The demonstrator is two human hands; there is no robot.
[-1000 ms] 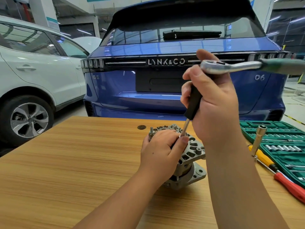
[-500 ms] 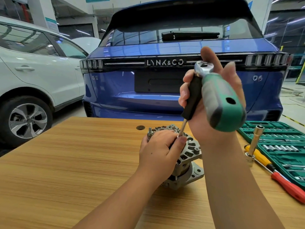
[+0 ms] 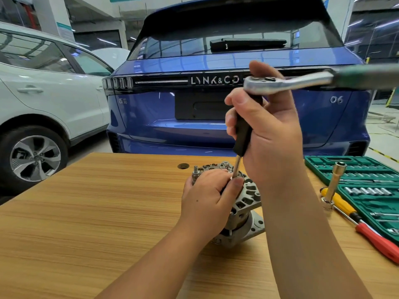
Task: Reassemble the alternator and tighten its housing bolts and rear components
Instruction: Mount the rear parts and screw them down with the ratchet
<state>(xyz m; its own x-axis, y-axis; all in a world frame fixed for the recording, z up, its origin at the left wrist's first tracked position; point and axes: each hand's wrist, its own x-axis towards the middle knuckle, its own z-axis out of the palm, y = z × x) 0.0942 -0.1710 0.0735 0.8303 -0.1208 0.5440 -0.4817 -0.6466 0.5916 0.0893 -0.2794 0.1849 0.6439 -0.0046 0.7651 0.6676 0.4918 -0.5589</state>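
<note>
A grey metal alternator (image 3: 246, 201) stands on the wooden table (image 3: 86, 212), rear side up. My left hand (image 3: 209, 197) grips its top and hides much of the rear parts. My right hand (image 3: 267, 130) holds a black-handled driver (image 3: 245, 134) upright, its thin shaft reaching down to the alternator's rear next to my left thumb. A silver ratchet (image 3: 280, 83) with a green handle sits on the driver's top and points to the right. Where the shaft's tip meets the alternator is hidden by my left fingers.
A green socket set case (image 3: 367, 182) lies open at the right. Beside it stand a long brass-coloured socket (image 3: 334, 182) and lie a yellow screwdriver (image 3: 339, 201) and a red-handled one (image 3: 377, 242). A dark round disc (image 3: 183, 166) lies behind the alternator. A blue car (image 3: 216, 104) is parked beyond the table.
The ratchet's green handle swung from pointing right to towards me and back to the right. My left hand stayed on the alternator.
</note>
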